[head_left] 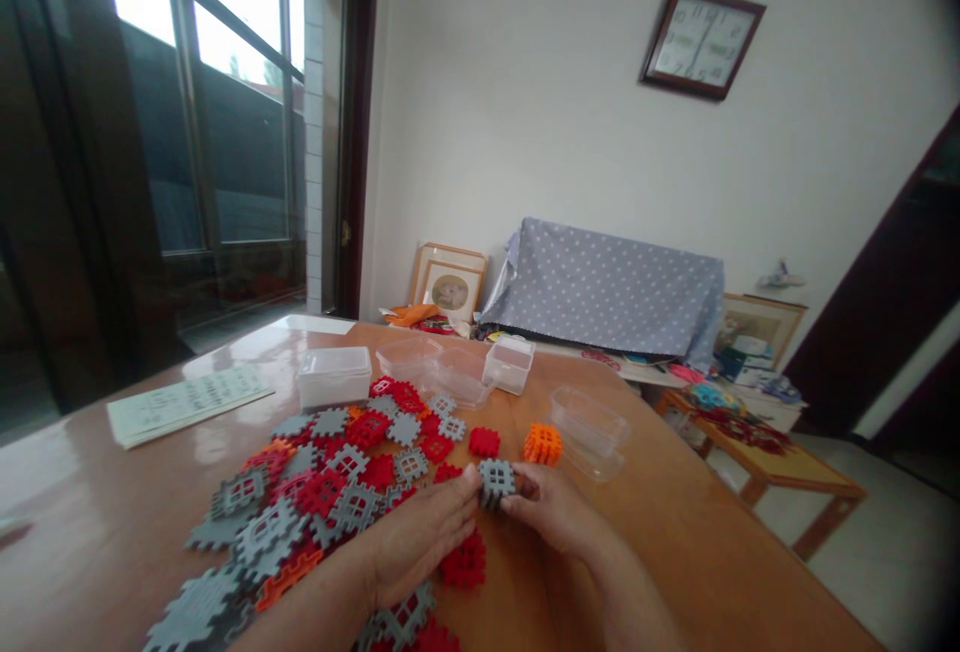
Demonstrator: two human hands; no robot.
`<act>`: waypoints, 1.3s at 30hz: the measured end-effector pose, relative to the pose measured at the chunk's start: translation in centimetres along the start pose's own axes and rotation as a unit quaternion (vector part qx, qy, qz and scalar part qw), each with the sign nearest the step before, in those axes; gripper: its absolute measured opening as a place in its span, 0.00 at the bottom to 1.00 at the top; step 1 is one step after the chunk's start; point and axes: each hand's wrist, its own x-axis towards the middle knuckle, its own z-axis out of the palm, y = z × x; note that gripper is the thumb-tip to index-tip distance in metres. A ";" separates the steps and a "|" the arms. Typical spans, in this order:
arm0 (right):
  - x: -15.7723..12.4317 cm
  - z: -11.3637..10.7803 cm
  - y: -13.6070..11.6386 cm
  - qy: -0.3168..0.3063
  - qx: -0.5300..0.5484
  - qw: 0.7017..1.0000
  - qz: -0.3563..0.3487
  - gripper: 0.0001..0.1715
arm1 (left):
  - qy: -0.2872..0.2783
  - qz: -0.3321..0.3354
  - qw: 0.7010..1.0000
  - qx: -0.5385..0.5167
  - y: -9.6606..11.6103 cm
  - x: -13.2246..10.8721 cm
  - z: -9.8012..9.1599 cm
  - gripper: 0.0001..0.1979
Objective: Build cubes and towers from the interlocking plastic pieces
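Note:
A small stack of grey interlocking plastic tiles stands on the table in front of me. My right hand grips it from the right, thumb and fingers closed on its side. On the stack's left, my left hand is held out flat with the fingers straight, its fingertips close to or touching the stack; I cannot tell which. Just beyond are a red tile stack and an orange tile stack. A loose pile of grey, red and orange tiles spreads out to the left, partly hidden by my left forearm.
Clear plastic containers lie at the right, and a lidded box and a small open box stand toward the back. A printed sheet lies on the left. The wooden table has its edge at right.

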 end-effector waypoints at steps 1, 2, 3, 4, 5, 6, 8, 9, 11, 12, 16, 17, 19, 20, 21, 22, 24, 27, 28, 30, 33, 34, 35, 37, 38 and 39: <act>0.0 0.0 -0.1 0.000 -0.001 1.000 0.001 0.15 | 0.001 0.000 1.000 0.001 0.0 0.0 0.0 0.37; 0.0 0.0 -0.1 -0.001 -0.002 1.000 0.001 0.15 | 0.001 0.000 1.000 0.002 -0.1 0.0 -0.1 0.37; 0.0 0.0 -0.2 -0.002 -0.003 1.000 0.000 0.15 | 0.001 0.001 1.000 0.005 -0.1 0.0 -0.1 0.37; 0.0 0.1 -0.2 -0.004 -0.004 1.000 -0.003 0.15 | 0.001 0.002 1.000 0.007 -0.1 -0.1 -0.1 0.37; 0.0 0.1 -0.2 -0.004 -0.006 1.000 -0.005 0.15 | 0.001 0.002 1.000 0.007 -0.2 -0.1 -0.1 0.36; 0.0 0.1 -0.3 -0.004 -0.008 1.000 -0.006 0.15 | 0.001 0.002 1.000 0.007 -0.1 -0.1 -0.1 0.36; 0.1 0.0 -0.2 -0.007 -0.014 1.000 -0.007 0.15 | 0.000 0.001 1.000 0.004 -0.1 -0.1 -0.1 0.36; 0.1 0.0 -0.2 -0.009 -0.016 1.000 -0.005 0.15 | -0.001 0.000 1.000 0.003 -0.1 0.0 0.0 0.36; 0.0 0.0 -0.2 -0.012 -0.017 1.000 -0.002 0.15 | -0.003 -0.001 1.000 0.002 0.0 0.0 0.0 0.37; 0.0 0.0 -0.1 -0.014 -0.014 1.000 0.000 0.15 | -0.005 0.000 1.000 0.001 0.0 0.0 0.0 0.37; -0.2 0.0 -0.1 -0.005 -0.001 1.000 0.006 0.17 | -0.009 0.010 1.000 -0.012 0.0 0.2 -0.3 0.36; -0.2 0.0 -0.1 -0.001 -0.001 1.000 0.010 0.17 | -0.009 0.010 1.000 -0.015 -0.1 0.2 -0.4 0.37; -0.3 -0.1 -0.1 0.001 -0.003 1.000 0.017 0.16 | -0.009 0.010 1.000 -0.017 -0.1 0.2 -0.5 0.37; -0.4 -0.2 -0.1 0.000 -0.005 1.000 0.019 0.16 | -0.010 0.011 1.000 -0.017 -0.1 0.2 -0.5 0.37; -0.4 -0.2 -0.1 0.001 -0.010 1.000 0.021 0.16 | -0.010 0.013 1.000 -0.016 0.0 0.2 -0.5 0.37; -0.5 -0.3 -0.1 0.005 -0.017 1.000 0.023 0.16 | -0.010 0.016 1.000 -0.015 0.1 0.1 -0.6 0.37; -0.5 -0.6 0.0 0.024 -0.046 0.998 0.026 0.17 | 0.000 0.024 1.000 -0.016 0.4 0.1 -0.7 0.37; -0.5 -1.0 -0.3 0.071 -0.091 0.993 0.026 0.15 | 0.038 0.063 0.997 -0.024 1.4 -0.2 -1.5 0.34; -0.5 -1.1 -0.6 0.088 -0.100 0.991 0.021 0.15 | 0.057 0.087 0.994 -0.027 1.9 -0.3 -1.9 0.32; -0.6 -1.2 -1.4 0.122 -0.107 0.987 0.002 0.17 | 0.113 0.136 0.984 -0.019 2.9 -0.6 -2.8 0.29; -0.9 -0.9 -2.8 0.136 -0.109 0.984 -0.042 0.21 | 0.222 0.185 0.954 0.073 4.2 -1.0 -4.5 0.25; -0.9 -0.7 -3.2 0.127 -0.106 0.985 -0.052 0.20 | 0.252 0.192 0.940 0.124 4.5 -1.1 -5.1 0.24; -1.0 -0.3 -3.5 0.112 -0.102 0.987 -0.058 0.20 | 0.279 0.197 0.923 0.178 4.7 -1.1 -5.7 0.22; -1.1 0.4 -4.0 0.083 -0.096 0.990 -0.064 0.19 | 0.316 0.195 0.886 0.278 4.8 -1.0 -6.7 0.19; -1.1 0.8 -4.2 0.069 -0.096 0.991 -0.066 0.18 | 0.325 0.190 0.869 0.320 4.7 -1.0 -7.2 0.18; -1.1 1.2 -4.3 0.055 -0.100 0.991 -0.068 0.18 | 0.328 0.185 0.855 0.357 4.5 -0.9 -7.5 0.16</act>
